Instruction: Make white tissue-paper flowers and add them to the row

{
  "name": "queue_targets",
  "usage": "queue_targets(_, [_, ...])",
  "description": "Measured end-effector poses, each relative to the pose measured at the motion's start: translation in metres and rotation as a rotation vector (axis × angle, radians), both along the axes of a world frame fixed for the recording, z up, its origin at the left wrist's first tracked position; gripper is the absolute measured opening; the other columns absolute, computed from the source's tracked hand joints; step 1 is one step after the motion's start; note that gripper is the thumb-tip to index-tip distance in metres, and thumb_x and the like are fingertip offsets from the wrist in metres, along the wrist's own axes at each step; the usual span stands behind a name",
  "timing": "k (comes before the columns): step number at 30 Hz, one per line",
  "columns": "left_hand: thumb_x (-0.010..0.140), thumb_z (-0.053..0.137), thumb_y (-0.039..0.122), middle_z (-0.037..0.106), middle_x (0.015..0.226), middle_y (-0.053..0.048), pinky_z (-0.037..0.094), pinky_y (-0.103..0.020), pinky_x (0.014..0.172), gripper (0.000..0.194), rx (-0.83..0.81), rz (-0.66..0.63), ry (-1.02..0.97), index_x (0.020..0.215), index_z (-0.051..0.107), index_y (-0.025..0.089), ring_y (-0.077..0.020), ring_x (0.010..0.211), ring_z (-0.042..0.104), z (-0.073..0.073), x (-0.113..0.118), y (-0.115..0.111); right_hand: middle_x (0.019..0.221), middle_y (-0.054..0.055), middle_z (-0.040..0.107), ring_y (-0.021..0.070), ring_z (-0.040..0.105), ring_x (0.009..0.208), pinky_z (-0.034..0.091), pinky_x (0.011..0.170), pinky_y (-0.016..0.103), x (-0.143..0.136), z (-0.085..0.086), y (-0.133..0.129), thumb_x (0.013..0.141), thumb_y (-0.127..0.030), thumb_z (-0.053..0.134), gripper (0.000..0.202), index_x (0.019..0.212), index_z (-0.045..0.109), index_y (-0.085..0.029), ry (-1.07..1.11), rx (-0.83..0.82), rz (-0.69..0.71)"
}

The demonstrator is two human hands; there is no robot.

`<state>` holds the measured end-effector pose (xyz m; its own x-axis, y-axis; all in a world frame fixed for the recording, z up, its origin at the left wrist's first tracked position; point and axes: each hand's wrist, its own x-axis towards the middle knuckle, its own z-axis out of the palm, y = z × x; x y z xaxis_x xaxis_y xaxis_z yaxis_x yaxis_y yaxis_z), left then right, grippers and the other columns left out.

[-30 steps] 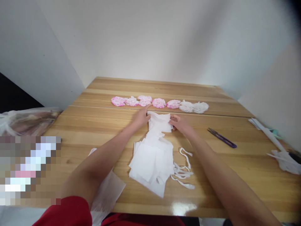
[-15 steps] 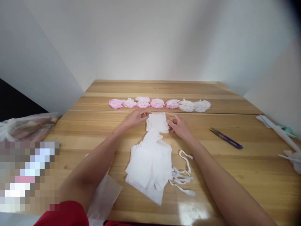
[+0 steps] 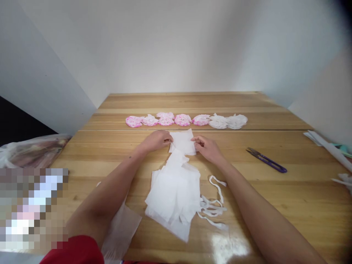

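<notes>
A small stack of white tissue paper squares (image 3: 182, 142) lies on the wooden table in front of me. My left hand (image 3: 158, 140) pinches the stack's left edge, fingers curled. On the opposite edge, my right hand (image 3: 205, 147) holds the paper between thumb and fingers. Closer to me spreads a larger loose pile of white tissue sheets (image 3: 173, 194), its far end reaching the small stack. Several twisted white paper strips (image 3: 213, 209) lie just right of that pile.
Behind my hands runs a row of pink-edged and white paper flowers (image 3: 183, 120). Purple-handled thread snips (image 3: 266, 160) lie to the right. Another thin white sheet (image 3: 123, 227) is partly under my left forearm. A plastic bag (image 3: 33, 148) sits at the left edge, white scraps (image 3: 330, 146) at the right.
My right hand has closed onto the stack's right edge, its index finger no longer raised. The top sheet now sits askew, with a corner pointing up at the far right.
</notes>
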<state>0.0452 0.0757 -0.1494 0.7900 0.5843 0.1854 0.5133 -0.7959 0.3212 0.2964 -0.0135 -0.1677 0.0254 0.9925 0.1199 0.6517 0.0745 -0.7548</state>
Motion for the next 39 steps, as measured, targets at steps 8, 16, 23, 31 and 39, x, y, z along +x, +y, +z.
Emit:
queue_targets(8, [0.084,0.052,0.02,0.074,0.092,-0.004,0.042,-0.023,0.072,0.021,-0.109,0.091,-0.126,0.089,0.072,0.019,-0.0151,0.083,0.064,0.002,-0.005,0.001,0.08,0.001,0.069,0.0141,0.059,0.065,0.047,0.06,0.025,0.002,-0.001,-0.001,0.079,-0.033,0.051,0.024,0.093,0.066,-0.021,0.144,-0.055,0.007])
queue_targets(16, [0.083,0.049,0.018,0.073,0.097,-0.003,0.04,-0.023,0.071,0.03,-0.051,-0.024,0.036,0.102,0.072,0.023,-0.016,0.087,0.063,0.01,-0.002,-0.004,0.079,0.001,0.07,0.0144,0.058,0.066,0.045,0.06,0.025,0.002,0.001,-0.001,0.079,-0.033,0.054,0.022,0.09,0.069,-0.021,0.114,-0.068,-0.001])
queue_targets(23, [0.08,0.048,0.015,0.07,0.088,-0.005,0.037,-0.025,0.067,0.023,0.026,-0.049,0.11,0.082,0.07,0.019,-0.017,0.083,0.061,0.01,0.001,-0.007,0.076,0.002,0.07,0.0131,0.056,0.06,0.042,0.054,0.024,0.004,0.004,-0.002,0.079,-0.035,0.055,0.025,0.091,0.07,-0.02,0.09,-0.097,0.0])
queue_targets(31, [0.073,0.048,0.013,0.068,0.084,-0.005,0.037,-0.025,0.063,0.021,-0.063,-0.039,0.133,0.073,0.068,0.019,-0.0161,0.075,0.059,0.016,-0.006,-0.002,0.07,0.001,0.067,0.0129,0.055,0.059,0.04,0.054,0.024,0.006,0.005,-0.002,0.078,-0.037,0.057,0.026,0.092,0.071,-0.019,0.048,-0.109,0.027])
queue_targets(39, [0.08,0.048,0.019,0.073,0.093,-0.003,0.043,-0.024,0.07,0.032,-0.123,0.081,-0.063,0.098,0.073,0.019,-0.0151,0.08,0.063,0.028,-0.003,-0.004,0.085,0.006,0.074,0.0194,0.063,0.074,0.042,0.066,0.029,0.017,0.027,-0.006,0.085,-0.032,0.054,0.03,0.109,0.069,-0.021,-0.287,0.01,-0.007])
